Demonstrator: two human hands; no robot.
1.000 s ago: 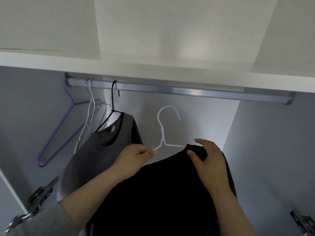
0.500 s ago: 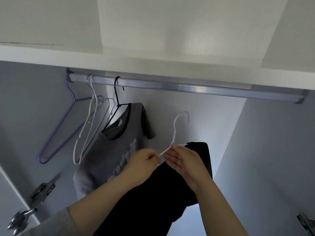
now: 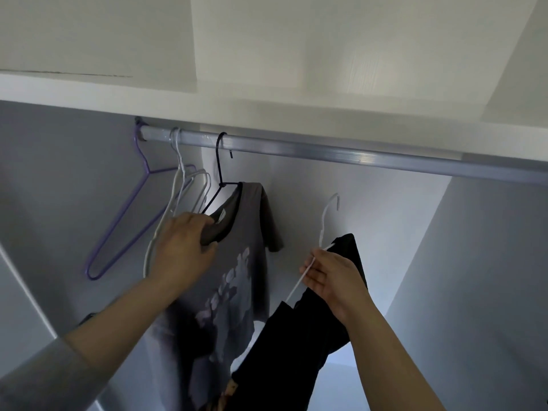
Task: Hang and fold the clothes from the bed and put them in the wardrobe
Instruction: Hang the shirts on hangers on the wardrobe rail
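A grey printed T-shirt (image 3: 237, 271) hangs on a black hanger (image 3: 220, 161) from the wardrobe rail (image 3: 341, 154). My left hand (image 3: 185, 246) grips the left shoulder of this shirt. My right hand (image 3: 327, 275) holds a white hanger (image 3: 327, 218) by its arm, below and clear of the rail, hook pointing up. A black garment (image 3: 296, 339) is draped on that white hanger and hangs down under my right hand.
A purple hanger (image 3: 124, 223) and two bare white hangers (image 3: 178, 185) hang at the rail's left end. A white shelf (image 3: 267, 105) sits just above the rail. Grey wardrobe walls close in on both sides. The rail's right half carries nothing.
My left hand let go of the white hanger and moved left onto the grey shirt's shoulder. My right hand now holds the white hanger with the black garment alone.
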